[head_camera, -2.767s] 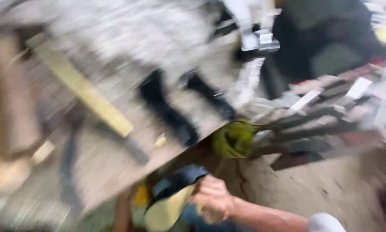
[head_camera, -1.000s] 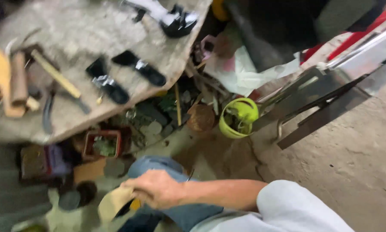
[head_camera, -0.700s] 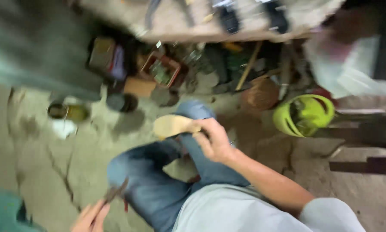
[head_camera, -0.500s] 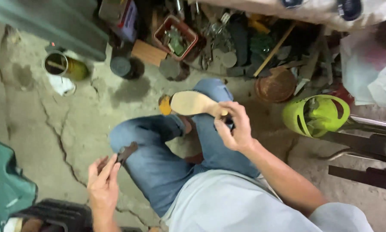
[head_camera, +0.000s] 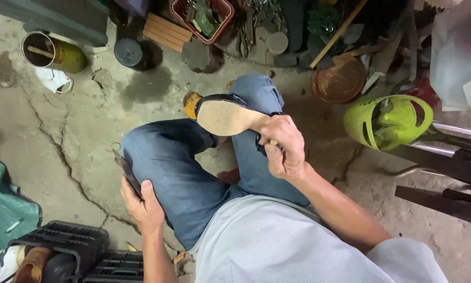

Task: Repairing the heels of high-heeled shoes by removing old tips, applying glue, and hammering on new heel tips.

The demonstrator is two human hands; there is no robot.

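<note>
**A:** Head view, looking down at a seated person in blue jeans. What are the hands doing?

**B:** The right hand (head_camera: 283,148) is closed around the heel end of a shoe (head_camera: 226,113), holding it sole-up just above the right knee. The pale tan sole faces the camera, with a dark rim around it. The left hand (head_camera: 143,205) is curled around a thin dark blade-like tool (head_camera: 127,172), thumb laid along it, resting against the outside of the left thigh.

**A:** How far is the tool from the shoe?

**B:** Apart. The left knee lies between them, and the tool sits lower left of the shoe, its tip pointing up and away from the body.

**A:** What lies around the shoe?

**B:** Just beyond its toe, something yellow and mesh-like (head_camera: 192,103) peeks out by the knee; I cannot tell what it is. Right of the shoe, on the cracked concrete floor (head_camera: 62,141), lies a lime-green plastic basket (head_camera: 388,122) on its side, and above that a round rusty-brown dish (head_camera: 339,79).

**A:** And farther off?

**B:** Far above-left of the shoe stands a yellow can (head_camera: 53,52) with a stick in it, and nearer, a dark round can (head_camera: 129,53). A red tray (head_camera: 203,13) of odds and ends sits straight above the shoe. Below-left, beside the left hand's forearm, is a black plastic crate (head_camera: 67,246).
</note>
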